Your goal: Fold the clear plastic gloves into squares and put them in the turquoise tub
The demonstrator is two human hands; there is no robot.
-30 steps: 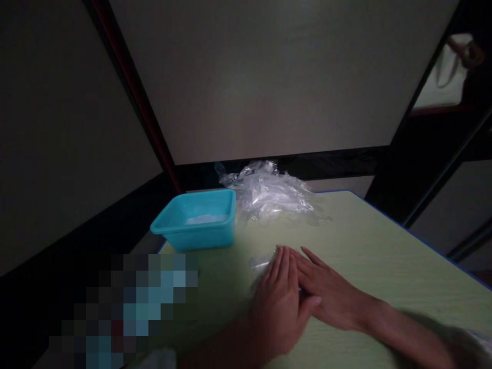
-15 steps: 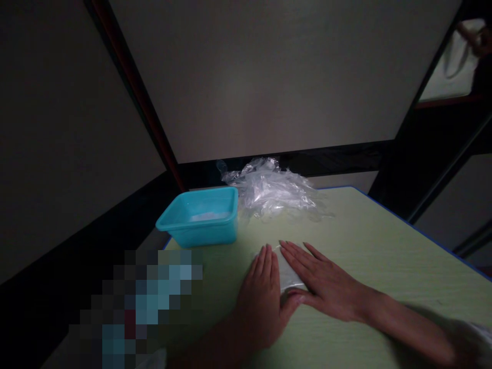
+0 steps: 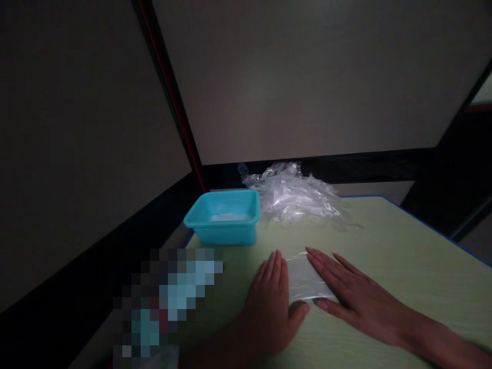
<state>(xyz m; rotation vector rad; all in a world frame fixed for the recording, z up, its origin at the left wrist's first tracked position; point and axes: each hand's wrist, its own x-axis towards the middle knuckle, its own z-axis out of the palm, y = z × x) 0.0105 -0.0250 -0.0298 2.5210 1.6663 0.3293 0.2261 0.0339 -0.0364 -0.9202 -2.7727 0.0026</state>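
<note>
A small folded piece of clear plastic film (image 3: 305,279) lies flat on the pale green table (image 3: 388,246). My left hand (image 3: 271,307) rests flat on the table at the film's left edge, fingers stretched out and together. My right hand (image 3: 353,294) lies flat on the film's right side, fingers spread forward. Neither hand grips anything. The scene is dim.
A turquoise plastic tub (image 3: 225,215) with something pale inside stands at the table's far left corner. A crumpled heap of clear plastic film (image 3: 295,195) lies right of it at the far edge. Grey panels with dark frames rise behind. A pixelated patch covers the lower left.
My hands, overlapped over the film a second ago, have slid apart sideways, uncovering the flattened film between them. The view has shifted, so everything sits further right.
</note>
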